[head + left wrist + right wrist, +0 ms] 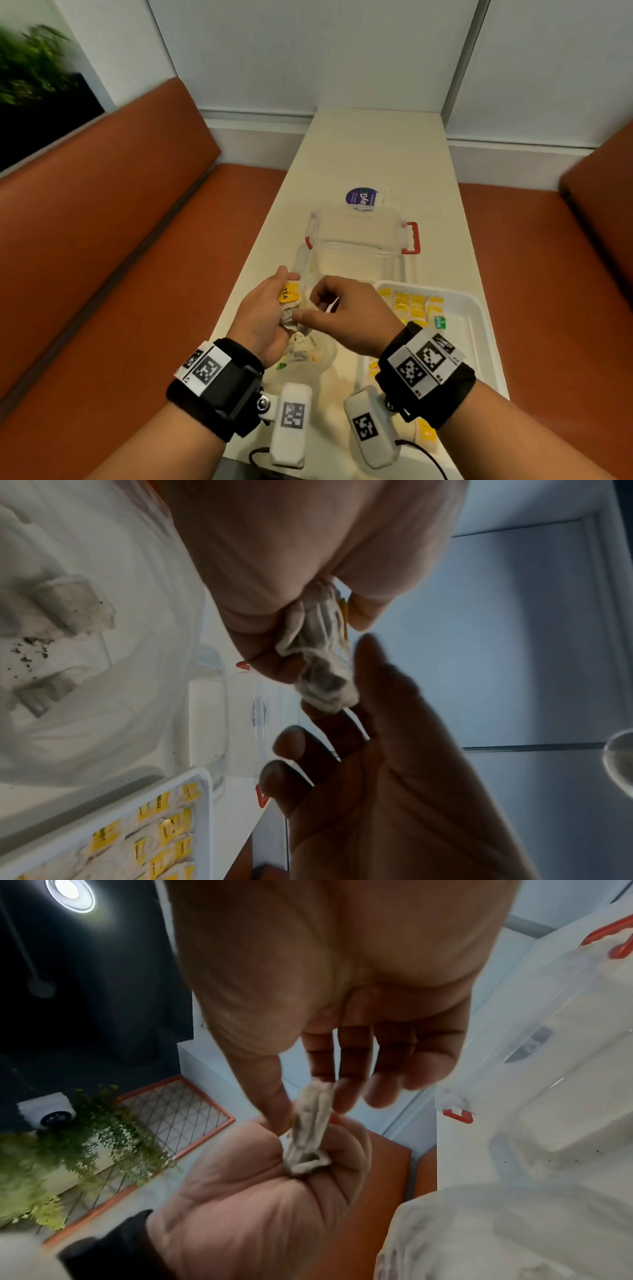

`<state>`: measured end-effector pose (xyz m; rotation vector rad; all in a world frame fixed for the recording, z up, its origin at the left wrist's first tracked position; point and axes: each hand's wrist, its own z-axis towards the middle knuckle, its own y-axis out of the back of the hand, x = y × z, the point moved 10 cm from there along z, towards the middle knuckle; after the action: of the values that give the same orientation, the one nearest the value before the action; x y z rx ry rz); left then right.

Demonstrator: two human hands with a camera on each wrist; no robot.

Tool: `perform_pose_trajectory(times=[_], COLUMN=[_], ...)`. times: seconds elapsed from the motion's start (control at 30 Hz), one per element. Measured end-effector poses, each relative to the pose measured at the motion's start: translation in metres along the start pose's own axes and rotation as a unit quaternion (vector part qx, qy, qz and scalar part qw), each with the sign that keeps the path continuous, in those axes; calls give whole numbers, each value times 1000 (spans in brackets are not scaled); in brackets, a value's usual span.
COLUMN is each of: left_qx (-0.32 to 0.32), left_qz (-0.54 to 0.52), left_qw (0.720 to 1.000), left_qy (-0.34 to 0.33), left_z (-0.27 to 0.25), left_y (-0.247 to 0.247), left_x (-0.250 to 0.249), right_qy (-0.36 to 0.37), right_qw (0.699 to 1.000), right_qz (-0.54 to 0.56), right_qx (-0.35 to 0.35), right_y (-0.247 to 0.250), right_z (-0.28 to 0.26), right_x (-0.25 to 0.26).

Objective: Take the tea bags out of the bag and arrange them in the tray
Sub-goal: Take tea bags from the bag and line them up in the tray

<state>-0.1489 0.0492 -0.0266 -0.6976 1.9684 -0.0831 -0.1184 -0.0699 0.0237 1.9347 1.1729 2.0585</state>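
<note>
While left hand (pixel 265 310) clutches a bunch of tea bags (pixel 291 301) left of the tray (pixel 479 308), right hand (pixel 346 315) pinches one.

Bare forearms, no sleeves. On each wrist a wide black fabric band (pixel 219 390), topped with a white plate carrying 2 black-and-white square code markers (pixel 424 359). Under each band a black bracket with a silver bolt (pixel 263 404), holding a rounded white camera pod (pixel 291 425) with 1 more code marker. Thin black cable (pixel 423 452) trailing from the right pod.
</note>
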Motion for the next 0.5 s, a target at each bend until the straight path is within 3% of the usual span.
perform_pose_trajectory(times=[0.1, 0.27, 0.5], left_qx=[9, -9, -29], left_qz=[-33, -80, -118], left_qw=[999, 997, 992], left_qy=[-5, 21, 38], left_z=[-2, 6, 12], left_y=[-3, 10, 20], left_x=[-1, 5, 7], right_qy=[-1, -35, -22], right_qw=[1000, 987, 937], right_qz=[16, 158, 348], right_qx=[6, 16, 4], right_y=[-9, -13, -6], right_z=[3, 3, 3], right_x=[-2, -11, -19])
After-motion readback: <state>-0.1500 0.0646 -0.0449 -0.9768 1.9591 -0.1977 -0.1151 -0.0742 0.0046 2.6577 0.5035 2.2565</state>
